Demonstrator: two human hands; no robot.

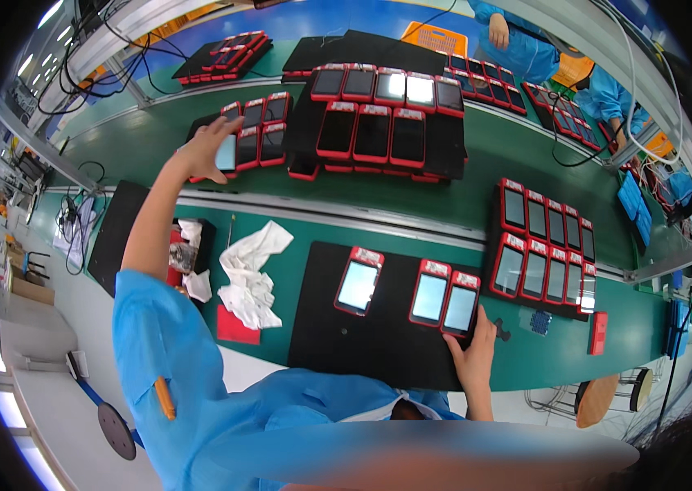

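Along the near edge of the green counter [636, 335], a flat black rectangular mat [321, 340] carries three red-framed handheld devices with bright, lit screens. One, the left-hand device [358, 286], lies alone toward the mat's far left corner. The middle device [428, 298] and the right-hand device [460, 309] lie side by side by the mat's right edge.

The right hand [475, 356] is at the lower right corner of the right-hand device, its thumb by the bottom edge and its fingers beside the right edge, thumb and fingers apart; how firmly they press on it, I cannot tell. The left hand [205, 150] reaches past the counter's far edge to the green belt [137, 139], fingers spread and thumb well apart from them, over a pale-screened red device [227, 155] at the near left corner of a cluster of dark-screened red devices [260, 127]. Whether the fingertips touch it, I cannot tell.

Toward the counter's left end lie a crumpled white cloth [249, 274] and, just below it, a flat red square [238, 325]. Near the counter's far right corner stands a black tray [489, 266] with two rows of red devices, and a small red block [599, 333] lies nearer the right end. Farther back, a black board [450, 155] on the belt bears two more rows of red devices
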